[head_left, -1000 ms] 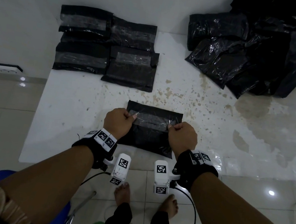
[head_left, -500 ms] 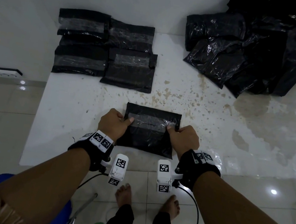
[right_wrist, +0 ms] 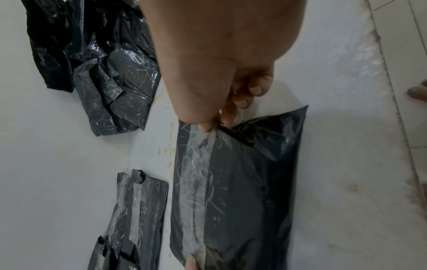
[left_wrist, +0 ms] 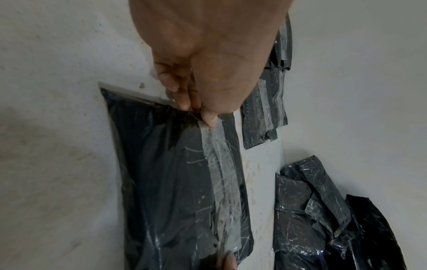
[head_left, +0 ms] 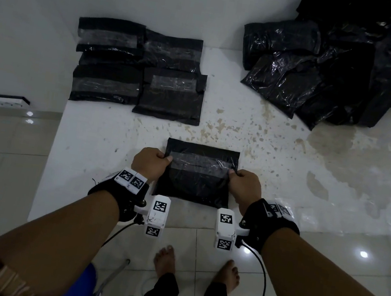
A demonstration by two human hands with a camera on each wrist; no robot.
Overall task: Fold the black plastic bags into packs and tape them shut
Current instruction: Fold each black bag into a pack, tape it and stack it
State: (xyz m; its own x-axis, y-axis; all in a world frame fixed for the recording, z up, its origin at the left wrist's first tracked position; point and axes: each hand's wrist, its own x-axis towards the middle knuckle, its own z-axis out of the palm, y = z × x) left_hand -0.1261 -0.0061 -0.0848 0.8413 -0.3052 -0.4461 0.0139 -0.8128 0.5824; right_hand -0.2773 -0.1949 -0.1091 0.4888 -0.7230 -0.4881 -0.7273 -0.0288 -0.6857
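A folded black bag pack (head_left: 196,178) (left_wrist: 175,182) (right_wrist: 242,182) lies near the front edge of the white table (head_left: 103,143), with a strip of clear tape (head_left: 200,162) (left_wrist: 219,164) (right_wrist: 196,173) across its upper part. My left hand (head_left: 152,165) (left_wrist: 203,113) pinches the pack's left edge at the tape's end, thumb on top. On the opposite edge my right hand (head_left: 242,184) (right_wrist: 212,124) pinches the tape's other end. Both fists are curled, and the plastic puckers at each grip.
Several taped packs (head_left: 137,69) (right_wrist: 136,210) lie in a block at the table's back left. A loose heap of black bags (head_left: 343,63) (left_wrist: 323,210) (right_wrist: 92,64) fills the back right. Brown stains (head_left: 356,158) mark the table's right side. My bare feet (head_left: 196,268) stand on floor tiles below.
Both hands keep their pinch on the pack's ends. The pack and hands have shifted very slightly, with the left thumb drawn closer to the edge.
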